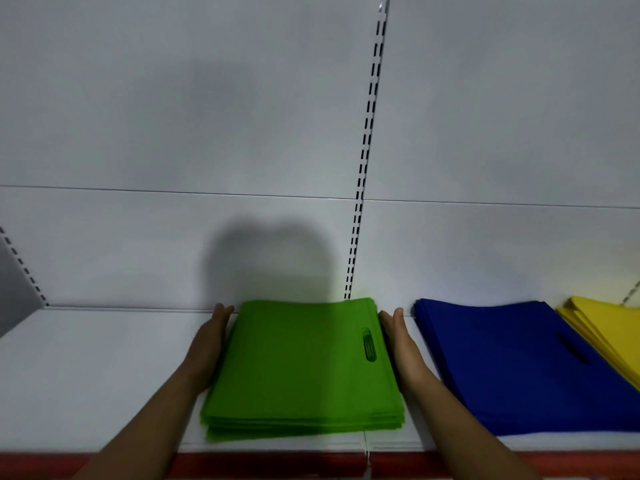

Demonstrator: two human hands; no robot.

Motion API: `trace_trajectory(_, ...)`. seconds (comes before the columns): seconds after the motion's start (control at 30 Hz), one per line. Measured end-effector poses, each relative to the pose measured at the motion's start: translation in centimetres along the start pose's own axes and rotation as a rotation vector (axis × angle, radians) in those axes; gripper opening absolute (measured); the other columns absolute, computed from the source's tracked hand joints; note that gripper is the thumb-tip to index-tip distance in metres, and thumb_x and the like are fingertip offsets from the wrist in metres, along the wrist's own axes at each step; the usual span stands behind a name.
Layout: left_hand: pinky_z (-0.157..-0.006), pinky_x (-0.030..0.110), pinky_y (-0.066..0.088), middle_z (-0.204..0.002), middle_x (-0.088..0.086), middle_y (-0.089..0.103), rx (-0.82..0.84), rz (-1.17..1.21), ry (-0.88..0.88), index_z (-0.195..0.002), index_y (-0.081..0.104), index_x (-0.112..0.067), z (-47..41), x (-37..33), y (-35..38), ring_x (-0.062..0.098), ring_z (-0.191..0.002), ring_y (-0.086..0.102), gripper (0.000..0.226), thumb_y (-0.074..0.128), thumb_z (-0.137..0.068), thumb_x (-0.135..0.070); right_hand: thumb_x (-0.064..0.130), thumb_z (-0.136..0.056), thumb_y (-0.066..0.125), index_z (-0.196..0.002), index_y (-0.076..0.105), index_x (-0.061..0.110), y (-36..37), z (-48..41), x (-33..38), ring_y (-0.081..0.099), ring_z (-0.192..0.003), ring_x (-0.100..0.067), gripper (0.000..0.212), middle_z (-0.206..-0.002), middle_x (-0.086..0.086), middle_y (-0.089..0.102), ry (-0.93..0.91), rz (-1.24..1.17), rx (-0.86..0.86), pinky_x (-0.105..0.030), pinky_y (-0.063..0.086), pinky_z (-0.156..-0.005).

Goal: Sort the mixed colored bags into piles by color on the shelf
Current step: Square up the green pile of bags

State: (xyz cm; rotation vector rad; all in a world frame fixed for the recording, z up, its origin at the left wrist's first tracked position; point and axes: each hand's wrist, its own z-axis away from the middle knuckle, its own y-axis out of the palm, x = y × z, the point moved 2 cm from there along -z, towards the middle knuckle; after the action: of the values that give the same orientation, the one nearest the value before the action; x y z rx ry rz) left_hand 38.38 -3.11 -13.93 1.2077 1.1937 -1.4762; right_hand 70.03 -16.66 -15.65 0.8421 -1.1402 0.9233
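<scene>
A stack of flat green bags lies in the middle of the white shelf, its cut-out handle toward the right. My left hand presses flat against the stack's left edge with straight fingers. My right hand presses flat against its right edge in the same way. To the right lies a pile of blue bags, and beyond it a pile of yellow bags runs out of view at the right edge.
The shelf's white back panel rises close behind the piles, with a slotted upright rail behind the green stack. A red strip runs along the shelf's front edge. Bare shelf lies left of my left hand.
</scene>
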Motion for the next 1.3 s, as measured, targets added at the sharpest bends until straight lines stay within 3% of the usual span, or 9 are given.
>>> trace_trajectory(0.1, -0.081, 0.023, 0.047, -0.116, -0.014, 0.064, 0.083, 0.021, -0.050, -0.110, 0.064, -0.037, 0.0, 0.3, 0.0, 0.001, -0.103, 0.059, 0.035, 0.033, -0.105, -0.051, 0.066, -0.099, 0.023, -0.128, 0.058, 0.036, 0.5, 0.1, 0.2, 0.067, -0.101, -0.003, 0.054, -0.111, 0.014, 0.070, 0.028, 0.036, -0.020, -0.025, 0.053, -0.082)
trace_trajectory(0.17, -0.095, 0.030, 0.049, -0.123, -0.009, 0.067, 0.118, 0.013, -0.045, -0.123, 0.067, -0.032, -0.7, 1.3, -0.5, 0.007, -0.112, 0.062, 0.046, 0.041, -0.099, -0.062, 0.060, -0.102, 0.023, -0.108, 0.063, 0.038, 1.0, 0.4, 0.7, 0.070, -0.088, -0.002, 0.046, -0.093, 0.015, 0.073, 0.054, 0.072, -0.028, -0.022, 0.053, -0.069)
trace_trajectory(0.3, -0.116, 0.041, 0.036, -0.146, -0.009, 0.051, 0.156, 0.019, -0.057, -0.147, 0.049, -0.029, -1.0, 2.0, -0.9, 0.010, -0.131, 0.051, 0.068, 0.047, -0.092, -0.070, 0.062, -0.102, 0.026, -0.108, 0.062, 0.032, 1.6, 0.4, 1.2, 0.066, -0.092, -0.011, 0.047, -0.098, 0.005, 0.069, 0.102, 0.117, -0.069, -0.025, 0.051, -0.068)
trace_trajectory(0.5, -0.123, 0.040, 0.024, -0.159, -0.012, 0.032, 0.206, 0.015, -0.023, -0.155, 0.033, -0.031, -1.0, 1.7, -0.6, 0.008, -0.144, 0.033, 0.079, 0.051, -0.089, -0.069, 0.086, -0.086, 0.025, -0.152, 0.040, 0.030, 1.5, -0.3, -0.3, 0.052, -0.131, -0.017, 0.088, -0.148, -0.001, 0.051, 0.075, 0.223, -0.050, -0.043, 0.042, -0.113)
trace_trajectory(0.63, -0.119, 0.027, 0.021, -0.160, -0.011, 0.029, 0.171, -0.066, 0.035, -0.157, 0.029, -0.026, -1.2, 2.1, -0.5, 0.006, -0.145, 0.027, 0.055, 0.045, -0.106, -0.036, 0.096, -0.071, 0.031, -0.154, 0.035, 0.032, 1.3, -0.2, -0.5, 0.046, -0.138, -0.015, 0.105, -0.154, 0.003, 0.045, 0.036, 0.217, -0.030, -0.045, 0.035, -0.118)
trace_trajectory(0.8, -0.106, 0.026, 0.034, -0.144, -0.011, 0.048, 0.123, 0.018, 0.071, -0.145, 0.047, -0.032, -1.1, 1.7, -1.3, 0.008, -0.134, 0.043, 0.041, 0.050, -0.105, -0.030, 0.099, -0.066, 0.036, -0.159, 0.014, 0.031, 1.8, 1.1, 1.0, 0.025, -0.147, -0.007, 0.118, -0.163, 0.010, 0.021, -0.054, 0.324, 0.018, -0.036, 0.020, -0.124)
trace_trajectory(0.93, -0.115, 0.027, 0.027, -0.154, -0.010, 0.042, 0.065, -0.293, 0.262, -0.149, 0.044, -0.029, -1.2, 1.0, -2.2, 0.007, -0.141, 0.038, 0.046, 0.048, -0.104, -0.038, 0.084, -0.079, 0.049, -0.157, -0.006, 0.040, 1.3, 2.0, 2.4, 0.000, -0.151, -0.003, 0.106, -0.165, 0.014, -0.007, -0.247, 0.670, 0.101, -0.035, 0.011, -0.125)
trace_trajectory(1.1, -0.125, 0.031, 0.002, -0.165, -0.012, -0.003, 0.299, -1.121, 0.491, -0.161, 0.006, -0.024, -0.6, 0.9, -0.4, 0.005, -0.153, -0.001, 0.088, 0.009, -0.090, -0.075, 0.092, -0.078, 0.038, -0.158, -0.015, 0.028, 1.1, 2.1, 2.7, -0.017, -0.150, -0.004, 0.115, -0.163, 0.009, -0.020, -0.399, 1.344, 0.264, -0.033, 0.000, -0.126)
trace_trajectory(1.3, -0.124, 0.028, 0.001, -0.167, -0.007, -0.009, 0.350, -1.199, 0.423, -0.161, -0.003, -0.025, 0.1, 3.0, -0.2, 0.004, -0.152, -0.007, 0.094, 0.002, -0.084, -0.080, 0.097, -0.072, 0.036, -0.158, -0.015, 0.026, 0.8, 1.9, 1.7, -0.014, -0.151, -0.006, 0.122, -0.166, 0.006, -0.016, -0.337, 1.422, 0.295, -0.031, -0.005, -0.124)
